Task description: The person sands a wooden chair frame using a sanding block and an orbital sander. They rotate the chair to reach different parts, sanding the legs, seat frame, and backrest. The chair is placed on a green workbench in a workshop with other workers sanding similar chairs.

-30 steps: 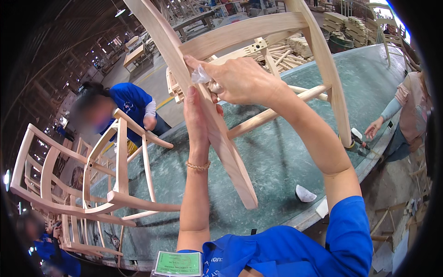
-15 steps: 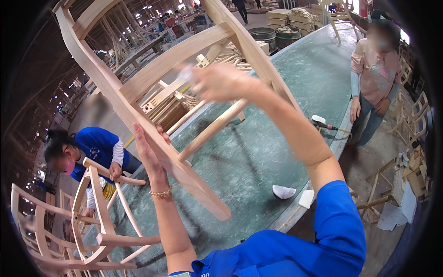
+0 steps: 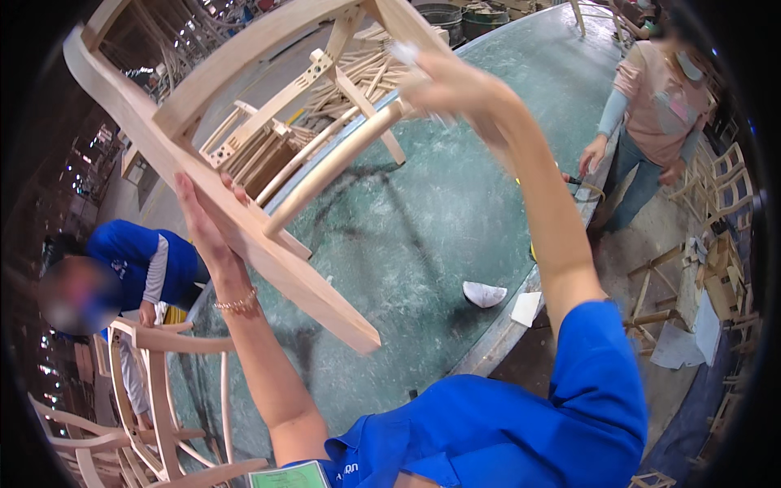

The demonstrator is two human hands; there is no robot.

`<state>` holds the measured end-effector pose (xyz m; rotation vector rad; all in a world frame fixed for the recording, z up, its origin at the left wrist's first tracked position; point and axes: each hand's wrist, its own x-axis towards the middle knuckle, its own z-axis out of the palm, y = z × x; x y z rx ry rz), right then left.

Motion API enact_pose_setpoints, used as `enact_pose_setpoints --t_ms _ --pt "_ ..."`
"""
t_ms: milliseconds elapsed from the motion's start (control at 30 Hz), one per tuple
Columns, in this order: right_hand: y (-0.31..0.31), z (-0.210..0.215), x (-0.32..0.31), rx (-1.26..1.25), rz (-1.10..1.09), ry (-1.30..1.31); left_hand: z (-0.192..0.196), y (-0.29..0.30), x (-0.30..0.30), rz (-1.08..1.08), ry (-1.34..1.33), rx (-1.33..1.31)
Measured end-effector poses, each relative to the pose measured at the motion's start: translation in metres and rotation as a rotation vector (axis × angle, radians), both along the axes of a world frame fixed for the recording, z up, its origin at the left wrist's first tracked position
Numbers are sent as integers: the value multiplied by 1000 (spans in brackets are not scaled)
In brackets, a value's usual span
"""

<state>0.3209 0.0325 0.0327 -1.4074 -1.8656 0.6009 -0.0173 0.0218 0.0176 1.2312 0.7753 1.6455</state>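
A pale wooden chair frame (image 3: 281,272) is held tilted across the upper left and middle of the frame, over a green worktable (image 3: 455,220), with the end of its near post seen at the centre. That post is gripped by the left hand (image 3: 207,224), left of centre: the thumb is laid along the near face and fingertips are seen past the far edge, so the hand is partly closed around the wood. A beaded bracelet (image 3: 237,302) is worn on that wrist. The right hand (image 3: 455,81), blurred, is raised at upper centre near the far side of the chair frame, its fingers curled about a whitish piece (image 3: 403,54); whether the wood is touched by it cannot be told. A white half-round piece (image 3: 484,294) and a flat white piece (image 3: 525,309) are seen near the table edge, right of centre. Loose wooden sticks (image 3: 370,61) are heaped at upper centre. At lower left, another chair frame (image 3: 159,382) is seen beside a co-worker in blue (image 3: 142,252); at upper right, a hand is rested by the table edge by a co-worker in pink (image 3: 663,89).
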Motion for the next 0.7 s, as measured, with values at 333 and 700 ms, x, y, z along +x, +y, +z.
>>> enact_pose_setpoints --t_ms 333,700 --pt "-218 -348 -69 -822 317 64 15 39 -8 -17 49 0" --pt "-158 -165 -183 -752 502 975 -18 -13 9 -68 30 -3"
